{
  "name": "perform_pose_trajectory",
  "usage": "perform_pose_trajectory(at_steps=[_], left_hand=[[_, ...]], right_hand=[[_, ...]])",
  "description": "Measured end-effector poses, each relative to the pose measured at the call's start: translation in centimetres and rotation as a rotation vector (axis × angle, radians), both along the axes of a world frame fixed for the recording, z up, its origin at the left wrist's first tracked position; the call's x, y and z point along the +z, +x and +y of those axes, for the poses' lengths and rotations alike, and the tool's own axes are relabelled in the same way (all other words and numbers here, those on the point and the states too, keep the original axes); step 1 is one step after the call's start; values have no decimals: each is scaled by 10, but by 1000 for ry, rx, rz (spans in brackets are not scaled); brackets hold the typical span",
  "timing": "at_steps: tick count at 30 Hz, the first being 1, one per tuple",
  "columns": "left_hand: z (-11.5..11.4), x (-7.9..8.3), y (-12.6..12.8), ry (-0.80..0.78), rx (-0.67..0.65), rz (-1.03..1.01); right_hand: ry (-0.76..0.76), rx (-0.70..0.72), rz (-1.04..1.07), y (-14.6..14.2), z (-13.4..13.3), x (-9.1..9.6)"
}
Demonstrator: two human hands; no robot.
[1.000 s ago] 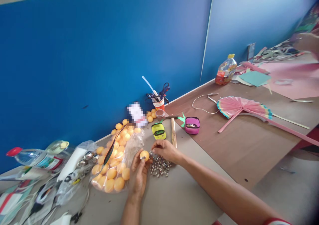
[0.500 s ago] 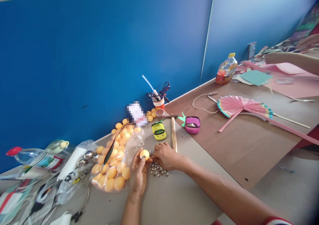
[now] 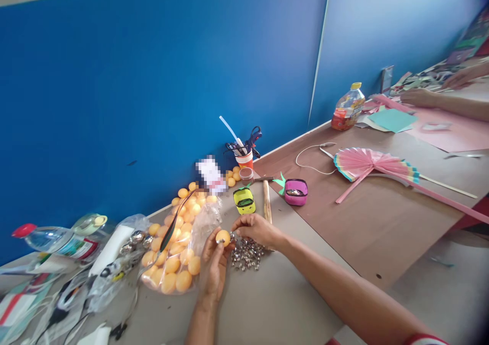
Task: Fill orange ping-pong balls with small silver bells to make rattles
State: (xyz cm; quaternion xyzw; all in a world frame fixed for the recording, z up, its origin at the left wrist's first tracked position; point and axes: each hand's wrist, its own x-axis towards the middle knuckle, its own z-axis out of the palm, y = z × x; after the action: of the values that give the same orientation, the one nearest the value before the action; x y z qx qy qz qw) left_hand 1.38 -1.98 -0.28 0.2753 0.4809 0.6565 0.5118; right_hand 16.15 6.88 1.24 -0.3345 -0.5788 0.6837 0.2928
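Observation:
My left hand (image 3: 212,268) holds an orange ping-pong ball (image 3: 222,237) between thumb and fingers, just above the grey table (image 3: 267,304). My right hand (image 3: 255,229) is closed in a pinch right beside the ball, over a pile of small silver bells (image 3: 246,253). What the pinched fingers hold is too small to make out. A clear plastic bag of orange balls (image 3: 173,256) lies just left of my left hand.
A yellow case (image 3: 244,201), a wooden-handled hammer (image 3: 267,207) and a pink case (image 3: 295,191) lie behind my hands. A cup of scissors (image 3: 243,157) stands by the blue wall. Bottles and wrappers clutter the left. A pink paper fan (image 3: 367,164) and another person's hands (image 3: 420,98) are far right.
My right hand lifted slightly off the bell pile and pinched beside the ball. The other person's hands at far right shifted over the pink paper.

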Motion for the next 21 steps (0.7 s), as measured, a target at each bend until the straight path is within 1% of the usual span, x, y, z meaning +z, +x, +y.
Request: perform_pose_trajectory(at_steps=[5, 7, 10, 13, 17, 21], left_hand=[[0, 0, 1, 15, -10, 0], [0, 2, 1, 22, -7, 7], [0, 5, 2, 22, -20, 34], [-1, 5, 3, 18, -46, 39], [-1, 3, 4, 19, -53, 35], [-2, 7, 4, -7, -49, 58]], right_hand=[[-239, 31, 261, 3, -1, 6], [-285, 52, 314, 2, -2, 7], [-269, 70, 310, -1, -4, 5], [-232, 60, 292, -7, -6, -1], [-127, 51, 200, -11, -9, -3], [-55, 52, 127, -12, -12, -1]])
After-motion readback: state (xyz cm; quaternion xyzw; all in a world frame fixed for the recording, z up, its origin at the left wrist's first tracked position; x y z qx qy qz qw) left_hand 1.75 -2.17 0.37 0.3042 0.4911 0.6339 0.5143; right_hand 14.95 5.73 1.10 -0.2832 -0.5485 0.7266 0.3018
